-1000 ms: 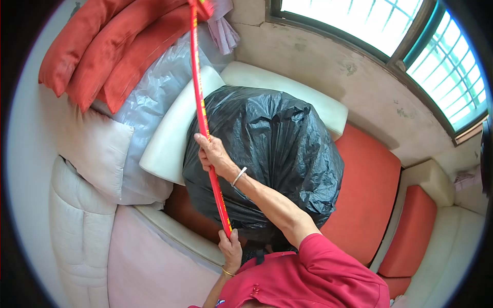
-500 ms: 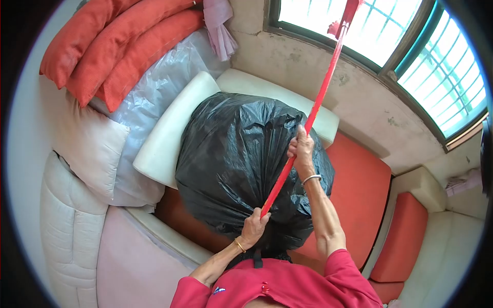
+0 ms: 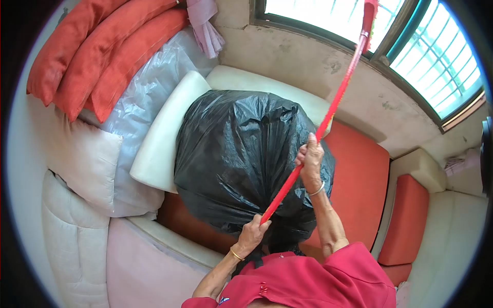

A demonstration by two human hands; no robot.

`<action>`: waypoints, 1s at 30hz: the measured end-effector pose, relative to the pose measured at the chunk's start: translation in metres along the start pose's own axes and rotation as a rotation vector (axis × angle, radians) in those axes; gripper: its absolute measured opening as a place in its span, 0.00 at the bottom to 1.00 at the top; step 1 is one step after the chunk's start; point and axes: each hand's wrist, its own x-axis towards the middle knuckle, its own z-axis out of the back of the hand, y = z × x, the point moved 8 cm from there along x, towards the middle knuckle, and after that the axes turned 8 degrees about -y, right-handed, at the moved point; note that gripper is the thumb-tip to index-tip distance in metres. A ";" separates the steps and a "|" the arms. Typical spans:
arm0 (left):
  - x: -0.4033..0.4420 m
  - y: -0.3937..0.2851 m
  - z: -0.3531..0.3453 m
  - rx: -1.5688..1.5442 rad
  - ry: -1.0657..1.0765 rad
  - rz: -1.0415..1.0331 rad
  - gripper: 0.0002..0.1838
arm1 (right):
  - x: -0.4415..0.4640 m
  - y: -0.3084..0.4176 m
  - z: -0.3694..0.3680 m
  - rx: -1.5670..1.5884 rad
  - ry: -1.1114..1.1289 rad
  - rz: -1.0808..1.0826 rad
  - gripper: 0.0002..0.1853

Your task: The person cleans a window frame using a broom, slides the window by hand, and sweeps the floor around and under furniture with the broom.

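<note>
A long red pole slants across the view, with a red head at its far end in front of the window; what kind of head it is I cannot make out. My left hand is closed around the pole's lower end. Farther up the shaft, my right hand grips it with the thumb along it. Beneath both hands bulges a big black plastic bag, its contents hidden.
Red cushions are stacked on clear plastic wrapping at the upper left. White sofa bolsters border the bag. A red seat lies to the right. The barred window is set in a stained wall.
The pole's far end has swung right and down along the window, toward the frame's middle post. Both hands keep their grip; my right hand sits slightly lower and farther right. The view has shifted slightly.
</note>
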 end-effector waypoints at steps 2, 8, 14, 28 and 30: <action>0.017 0.002 -0.003 -0.051 0.013 0.083 0.14 | 0.015 0.010 0.014 0.022 -0.059 0.012 0.19; 0.013 -0.005 0.030 0.226 0.020 -0.088 0.07 | 0.020 -0.038 -0.028 0.036 0.047 -0.156 0.19; -0.011 0.026 0.106 0.063 -0.249 0.482 0.16 | -0.036 -0.103 -0.157 -0.028 0.337 -0.390 0.16; -0.053 0.019 0.132 0.168 -0.424 0.494 0.14 | -0.101 -0.133 -0.211 -0.011 0.576 -0.410 0.19; -0.031 0.023 0.115 0.104 -0.357 0.482 0.15 | -0.061 -0.123 -0.192 0.000 0.512 -0.384 0.19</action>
